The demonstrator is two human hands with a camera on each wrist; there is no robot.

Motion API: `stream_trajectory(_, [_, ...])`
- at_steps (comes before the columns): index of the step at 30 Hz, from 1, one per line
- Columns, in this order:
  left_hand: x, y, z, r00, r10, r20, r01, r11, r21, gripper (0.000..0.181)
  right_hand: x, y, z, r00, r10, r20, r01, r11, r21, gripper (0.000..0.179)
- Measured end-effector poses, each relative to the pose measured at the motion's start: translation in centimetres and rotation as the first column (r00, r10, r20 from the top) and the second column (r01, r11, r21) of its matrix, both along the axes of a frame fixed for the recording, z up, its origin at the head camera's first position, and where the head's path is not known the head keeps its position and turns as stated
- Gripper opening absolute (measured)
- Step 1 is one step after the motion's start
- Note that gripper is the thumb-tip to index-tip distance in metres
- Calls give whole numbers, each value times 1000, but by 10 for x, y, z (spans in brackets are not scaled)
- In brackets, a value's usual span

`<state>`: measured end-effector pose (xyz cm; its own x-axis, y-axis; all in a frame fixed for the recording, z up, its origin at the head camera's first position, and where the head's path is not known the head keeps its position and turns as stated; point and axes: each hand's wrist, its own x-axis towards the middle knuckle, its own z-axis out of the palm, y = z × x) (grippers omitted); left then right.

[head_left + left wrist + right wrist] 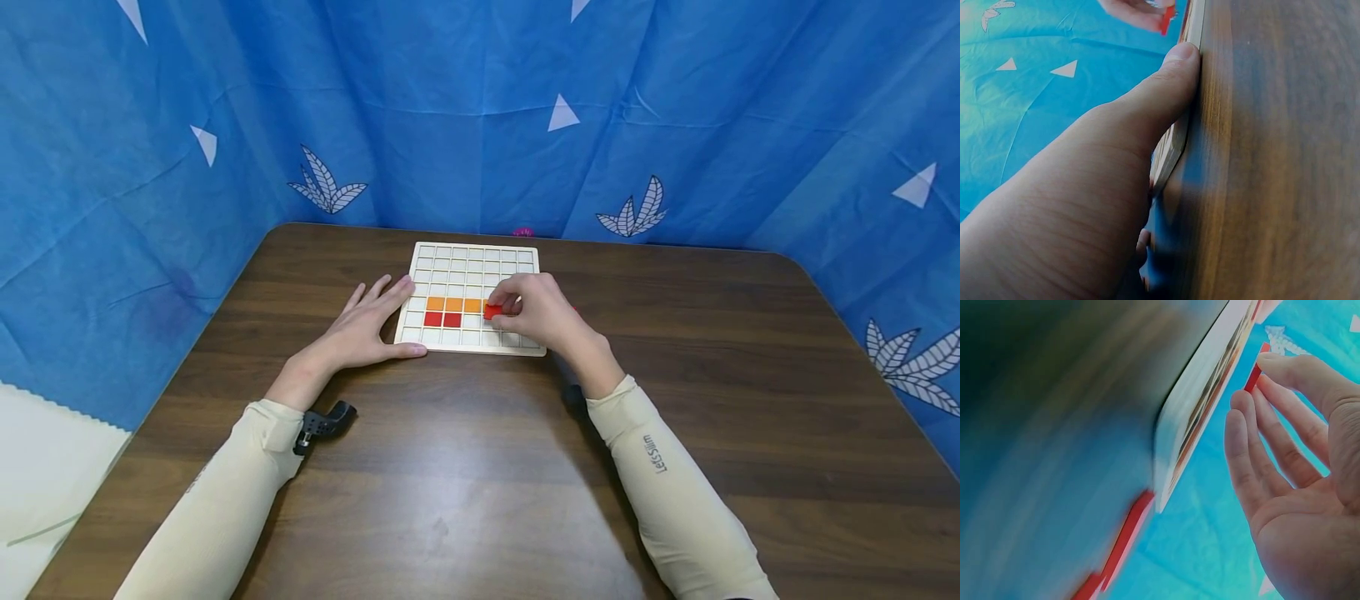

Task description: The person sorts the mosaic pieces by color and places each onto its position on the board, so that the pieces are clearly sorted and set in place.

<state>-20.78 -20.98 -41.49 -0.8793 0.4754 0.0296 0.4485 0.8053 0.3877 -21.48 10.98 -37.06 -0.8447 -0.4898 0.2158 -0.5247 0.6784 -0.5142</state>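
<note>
A pale grid board point(480, 337) lies flat on the table, holding a row of orange square tiles point(453, 304) and two red tiles point(442, 319) in the row nearer me. My left hand point(363, 329) rests along its left side with fingers spread, the thumb at the near edge. Between thumb and fingertips, my right hand point(542, 310) pinches a red tile point(492, 312) over the board's right half. In the right wrist view that red tile point(1257, 367) is held above the board's surface, apart from it. The right hand hides some squares.
Loose red tiles point(1125, 540) lie on the table beyond the board's right edge, mostly hidden behind the right hand in the head view. The brown wooden table point(450, 467) backs onto a blue patterned curtain point(465, 117). A black wrist mount point(326, 423) sits on the left forearm.
</note>
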Motion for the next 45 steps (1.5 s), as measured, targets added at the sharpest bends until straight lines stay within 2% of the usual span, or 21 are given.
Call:
stream_trajectory(5, [0, 0, 0, 1000, 0, 1, 0, 1000, -1, 115, -2, -17, 0, 999, 33, 1, -33, 999, 16, 19])
stream_trajectory(10, [-1, 2, 2, 1000, -3, 8, 3, 1000, 7, 116, -4, -26, -1, 999, 28, 30, -29, 999, 43, 19])
stream_trajectory(30, [-2, 1, -1, 1000, 5, 10, -5, 1000, 8, 116, 5, -33, -4, 1000, 24, -9, -23, 995, 101, 19])
stream_trajectory(36, [-1, 0, -1, 1000, 9, 9, -9, 1000, 3, 116, 8, -25, -3, 1000, 2, 30, -4, 999, 47, 20])
stream_trajectory(45, [0, 0, -1, 1000, 1, 2, -1, 1000, 15, 115, 7, 18, -4, 998, -68, -5, 68, 997, 23, 21])
